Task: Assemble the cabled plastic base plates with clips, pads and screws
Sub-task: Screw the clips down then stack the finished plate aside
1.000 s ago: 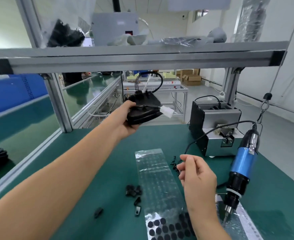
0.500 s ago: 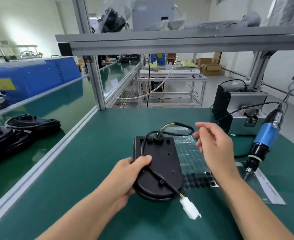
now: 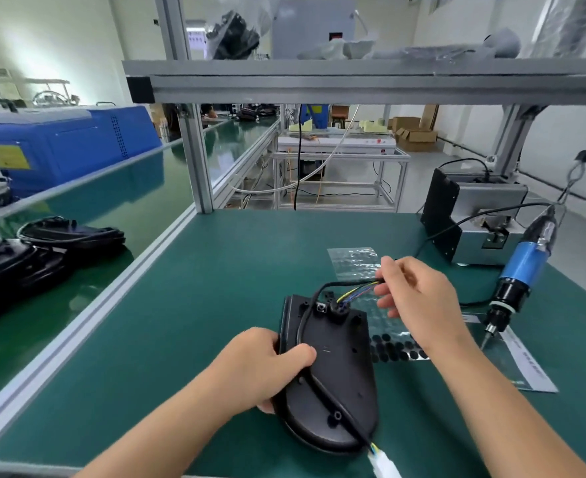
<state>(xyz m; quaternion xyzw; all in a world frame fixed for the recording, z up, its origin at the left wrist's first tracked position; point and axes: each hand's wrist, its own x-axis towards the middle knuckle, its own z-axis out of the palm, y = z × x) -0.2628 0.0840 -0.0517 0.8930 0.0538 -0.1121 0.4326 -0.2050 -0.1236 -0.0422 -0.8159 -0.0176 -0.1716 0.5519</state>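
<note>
A black plastic base plate [image 3: 336, 367] lies flat on the green mat, rounded end toward me. My left hand [image 3: 267, 367] grips its left edge, thumb on top. A black cable [image 3: 305, 326] loops from the plate's far end and runs across it to a white connector [image 3: 386, 465] at the near edge. My right hand [image 3: 419, 298] pinches the cable loop with its coloured wires [image 3: 357, 293] just beyond the plate's far end. A clear sheet of round black pads [image 3: 395, 350] lies under and to the right of the plate.
A blue electric screwdriver [image 3: 519, 274] hangs at the right, tip near a printed sheet [image 3: 526, 370]. A grey screw feeder box [image 3: 474, 219] stands at back right. Several black plates [image 3: 70, 236] lie on the conveyor to the left. An aluminium frame shelf [image 3: 353, 84] spans overhead.
The left hand brought the plate down from the air onto the mat. The right hand then moved in and took hold of the cable loop at the plate's far end.
</note>
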